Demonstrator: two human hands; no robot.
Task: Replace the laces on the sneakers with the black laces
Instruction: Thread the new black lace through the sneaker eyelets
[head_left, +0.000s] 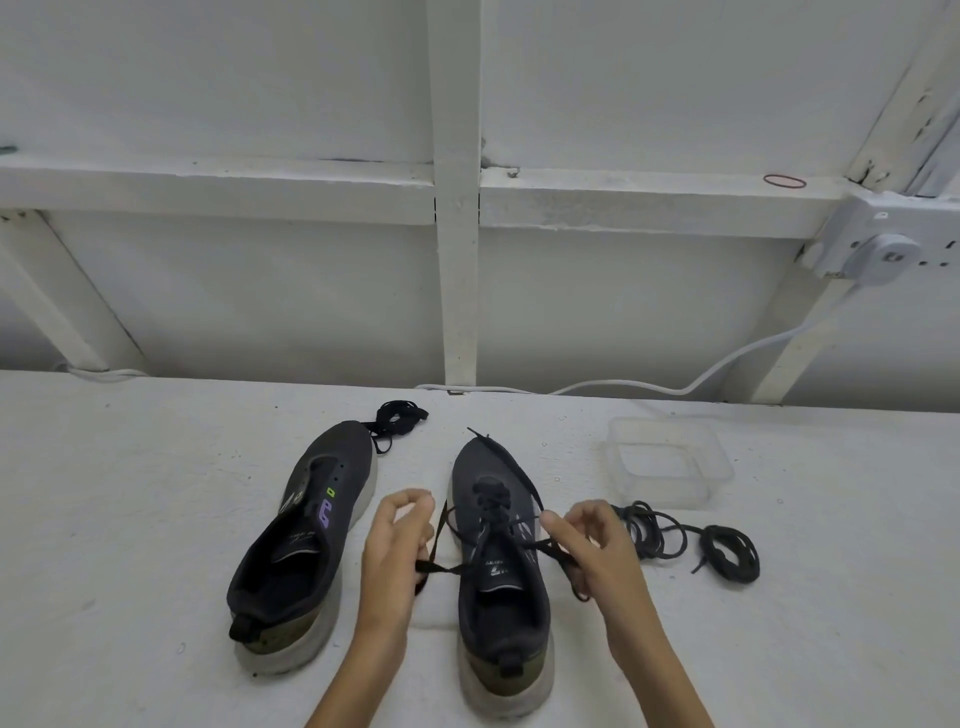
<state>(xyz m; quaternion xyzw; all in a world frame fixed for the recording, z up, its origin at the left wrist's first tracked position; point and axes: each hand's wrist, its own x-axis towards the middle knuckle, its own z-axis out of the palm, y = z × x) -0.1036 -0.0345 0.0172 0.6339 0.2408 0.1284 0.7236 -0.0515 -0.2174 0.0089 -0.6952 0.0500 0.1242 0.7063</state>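
Note:
Two dark grey sneakers stand on the white table, toes pointing away from me. The left sneaker (306, 540) has bare eyelets and no lace. The right sneaker (498, 566) is partly laced with a black lace (488, 501). My left hand (397, 545) grips one end of that lace to the shoe's left. My right hand (592, 545) pinches the other end on the shoe's right side. A bundled black lace (397, 415) lies behind the left sneaker's toe. Loose dark laces (685, 538) lie coiled to the right of my right hand.
A clear plastic container (670, 467) sits at the back right of the table. A white cable (675, 387) runs along the table's far edge up to a wall socket (878, 249). A white-painted framed wall stands behind.

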